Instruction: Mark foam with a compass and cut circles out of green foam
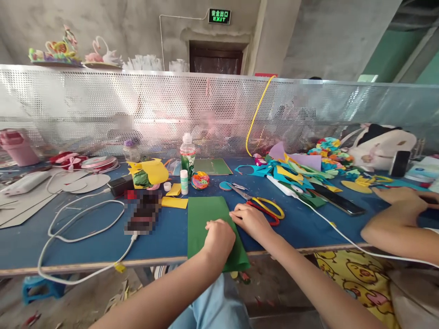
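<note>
A green sheet of paper [200, 219] lies at the table's front edge, its lower right part curled over the edge. My left hand [220, 240] rests on the sheet with its fingers curled in; what they hold, if anything, is hidden. At the sheet's right edge is my right hand [249, 219], its fingers bent together and the fingertips touching the paper. Scissors [259, 202] with red and yellow handles lie just beyond my right hand. Small yellow paper pieces [174, 202] lie at the sheet's upper left.
A green bottle [187, 157], a glue stick [184, 182] and a colourful ball [200, 180] stand behind the sheet. A phone [146, 212] with a white cable is at left. Paper scraps [291, 171] and a black phone [338, 199] lie right, near another person's arm [401, 224].
</note>
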### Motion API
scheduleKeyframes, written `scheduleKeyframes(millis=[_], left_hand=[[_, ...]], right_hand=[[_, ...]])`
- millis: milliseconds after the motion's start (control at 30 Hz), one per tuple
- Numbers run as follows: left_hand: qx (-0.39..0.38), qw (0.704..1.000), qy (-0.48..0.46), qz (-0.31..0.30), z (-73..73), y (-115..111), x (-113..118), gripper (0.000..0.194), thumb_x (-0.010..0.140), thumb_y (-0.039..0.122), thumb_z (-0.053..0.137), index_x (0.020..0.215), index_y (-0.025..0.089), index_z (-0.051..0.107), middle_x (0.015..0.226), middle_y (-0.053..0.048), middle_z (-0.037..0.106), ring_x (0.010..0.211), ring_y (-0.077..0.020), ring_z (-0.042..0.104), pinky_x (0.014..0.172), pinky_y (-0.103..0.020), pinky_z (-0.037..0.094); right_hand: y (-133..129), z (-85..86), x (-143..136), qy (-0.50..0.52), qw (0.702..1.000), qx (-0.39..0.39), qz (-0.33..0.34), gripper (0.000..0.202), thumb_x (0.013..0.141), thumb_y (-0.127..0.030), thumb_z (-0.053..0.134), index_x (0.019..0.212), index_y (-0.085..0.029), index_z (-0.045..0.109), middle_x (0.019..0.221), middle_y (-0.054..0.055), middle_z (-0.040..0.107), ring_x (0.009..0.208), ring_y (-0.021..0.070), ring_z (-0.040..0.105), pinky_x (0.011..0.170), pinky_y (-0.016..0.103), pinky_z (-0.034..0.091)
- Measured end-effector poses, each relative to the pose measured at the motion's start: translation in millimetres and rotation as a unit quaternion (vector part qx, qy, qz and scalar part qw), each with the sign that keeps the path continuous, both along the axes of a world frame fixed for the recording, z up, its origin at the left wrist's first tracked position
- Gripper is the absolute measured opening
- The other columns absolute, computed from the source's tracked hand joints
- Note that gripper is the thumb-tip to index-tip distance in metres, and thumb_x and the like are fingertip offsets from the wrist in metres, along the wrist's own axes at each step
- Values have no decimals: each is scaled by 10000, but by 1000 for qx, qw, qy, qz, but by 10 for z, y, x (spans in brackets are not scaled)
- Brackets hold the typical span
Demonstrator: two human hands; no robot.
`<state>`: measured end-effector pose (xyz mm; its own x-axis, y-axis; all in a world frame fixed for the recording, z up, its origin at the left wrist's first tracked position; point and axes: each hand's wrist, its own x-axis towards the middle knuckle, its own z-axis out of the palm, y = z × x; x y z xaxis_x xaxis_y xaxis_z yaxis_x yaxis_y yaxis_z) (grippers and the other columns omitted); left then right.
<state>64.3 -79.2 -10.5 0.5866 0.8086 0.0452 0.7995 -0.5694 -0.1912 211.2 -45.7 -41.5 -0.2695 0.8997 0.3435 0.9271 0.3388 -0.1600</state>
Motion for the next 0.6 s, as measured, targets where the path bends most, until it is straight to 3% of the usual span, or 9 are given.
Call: scheduleKeyframes(millis=[200,300,467,600], left_hand=[[5,999,28,21,-16,-88,71,350,776,-72,360,1028,-119,599,987,-368,614,845,-353,659,601,-360,490],[3,1000,19,20,-49,-101,56,369,785,-73,354,1078,-131,571,1046,-396,577,903,-375,646,619,-389,508],[-15,997,-38,-63,-71,52,-76,342,834,17,385,1113,-38,575,1114,-278,601,1000,-322,612,695,-388,530],[-39,987,-79,-132,-79,233,-155,375,878,194,409,1205,47,522,1217,-175,582,1138,-266,541,897,-404,480]], right_hand=[[217,68,-33,-31,999,-9,-11,335,884,-238,424,765,-204,735,771,66,641,808,191,592,710,274,406],[337,90,-28,-24,999,-21,-15,335,883,-244,423,788,-194,740,791,70,644,790,190,602,689,273,411],[518,46,62,7,999,-48,18,289,872,-334,484,958,-192,720,900,64,657,808,176,615,732,259,439],[563,-1,120,11,997,-67,46,326,873,-333,502,1137,-204,644,976,55,630,843,153,614,765,235,443]])
